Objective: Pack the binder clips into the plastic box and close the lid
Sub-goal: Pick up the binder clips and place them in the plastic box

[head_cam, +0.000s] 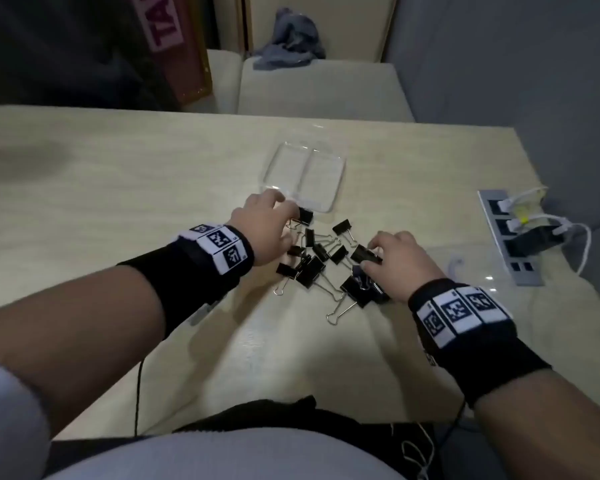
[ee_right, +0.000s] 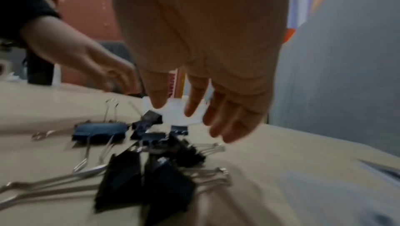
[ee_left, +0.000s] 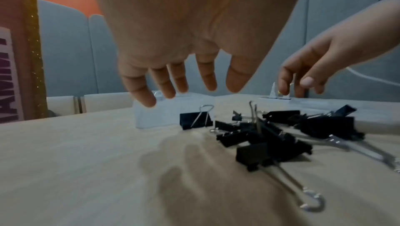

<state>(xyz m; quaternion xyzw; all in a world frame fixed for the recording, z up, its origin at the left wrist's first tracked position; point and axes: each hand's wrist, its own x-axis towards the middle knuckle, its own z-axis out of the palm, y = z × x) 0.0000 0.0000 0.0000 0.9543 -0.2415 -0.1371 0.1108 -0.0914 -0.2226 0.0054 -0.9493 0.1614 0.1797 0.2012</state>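
A clear plastic box [head_cam: 303,174] lies open and empty on the pale table, beyond a loose pile of black binder clips [head_cam: 319,261] of mixed sizes. My left hand [head_cam: 288,225] hovers at the pile's left edge, by a small clip [head_cam: 305,216] in front of the box. In the left wrist view the left hand [ee_left: 184,91] has its fingers spread and holds nothing. My right hand [head_cam: 371,254] hangs over the pile's right side, fingertips at a clip [head_cam: 364,254]. The right wrist view shows the right hand [ee_right: 194,118] with loose fingers above the clips [ee_right: 151,169], gripping nothing.
A flat clear plastic piece [head_cam: 465,268] lies on the table right of the pile. Behind it a grey power strip [head_cam: 510,237] holds white plugs and cables. The table's right edge is close to it. A cushioned bench [head_cam: 319,91] stands beyond the far edge.
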